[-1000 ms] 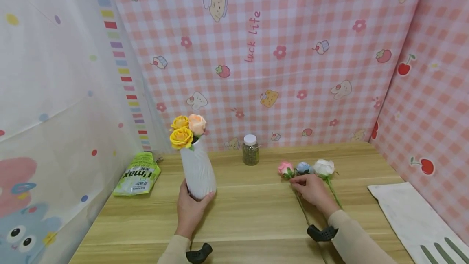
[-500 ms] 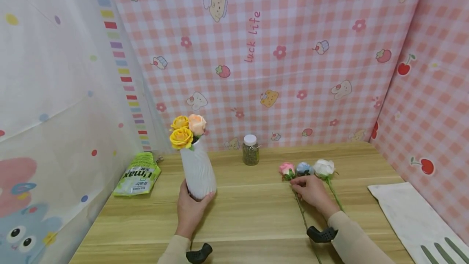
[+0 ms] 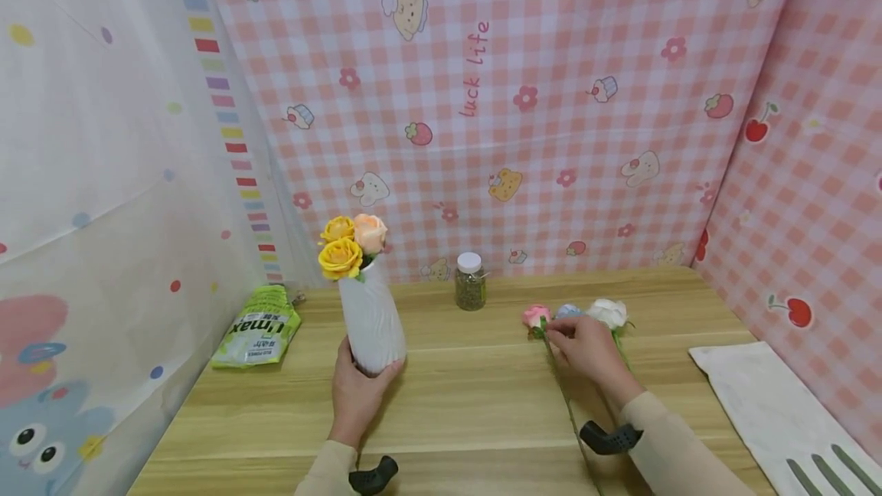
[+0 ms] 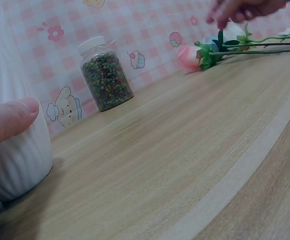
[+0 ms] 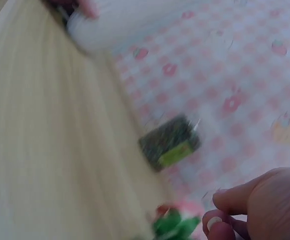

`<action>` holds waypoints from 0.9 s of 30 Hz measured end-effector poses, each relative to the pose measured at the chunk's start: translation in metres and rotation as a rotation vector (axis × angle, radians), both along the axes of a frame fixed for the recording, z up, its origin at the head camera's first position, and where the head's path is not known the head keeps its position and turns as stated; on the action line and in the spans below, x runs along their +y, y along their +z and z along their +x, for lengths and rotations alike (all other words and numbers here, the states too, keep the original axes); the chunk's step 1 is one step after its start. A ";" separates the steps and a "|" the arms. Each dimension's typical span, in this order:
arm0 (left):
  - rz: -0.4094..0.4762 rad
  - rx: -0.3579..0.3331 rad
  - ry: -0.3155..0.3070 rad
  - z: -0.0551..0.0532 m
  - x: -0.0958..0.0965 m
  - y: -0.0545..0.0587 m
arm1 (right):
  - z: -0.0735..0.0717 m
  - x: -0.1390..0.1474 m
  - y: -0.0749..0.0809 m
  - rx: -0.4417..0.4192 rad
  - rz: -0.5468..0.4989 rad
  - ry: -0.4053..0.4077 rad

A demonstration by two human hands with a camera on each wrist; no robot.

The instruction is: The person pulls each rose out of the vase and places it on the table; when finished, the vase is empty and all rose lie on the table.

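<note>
My left hand [image 3: 361,393] grips the lower part of a white ribbed vase [image 3: 375,327], which leans left; in the left wrist view the thumb [image 4: 14,117] presses on its side. Two yellow roses [image 3: 341,259] and a peach rose [image 3: 370,233] stand in the vase. On the right, my right hand [image 3: 586,343] has its thumb and forefinger together at a green leaf below the head of a pink rose [image 3: 535,317]. That rose's long stem runs toward the near edge. Partly behind the hand lie a blue rose [image 3: 568,311] and a white rose [image 3: 608,314].
A lidded jar of small dark green and brown grains [image 3: 471,283] stands at the back middle. A green pouch [image 3: 258,327] lies on the left side of the wooden table [image 3: 468,419]. On the right is a white cloth [image 3: 772,404] with grey-green stripes.
My right hand has lifted slightly at the pink rose, and its stem has shifted left near the bottom. The hand now covers more of the blue rose. My left hand and the vase stay put.
</note>
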State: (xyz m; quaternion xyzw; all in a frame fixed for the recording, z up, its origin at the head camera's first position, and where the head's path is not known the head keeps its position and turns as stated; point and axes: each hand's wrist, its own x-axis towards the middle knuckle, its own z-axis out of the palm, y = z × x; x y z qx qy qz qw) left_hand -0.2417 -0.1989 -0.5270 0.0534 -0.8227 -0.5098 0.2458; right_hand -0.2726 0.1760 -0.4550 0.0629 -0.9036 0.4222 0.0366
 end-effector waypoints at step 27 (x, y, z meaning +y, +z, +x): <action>0.020 -0.008 -0.003 0.000 -0.002 0.002 | 0.005 -0.114 0.132 0.236 -0.020 0.263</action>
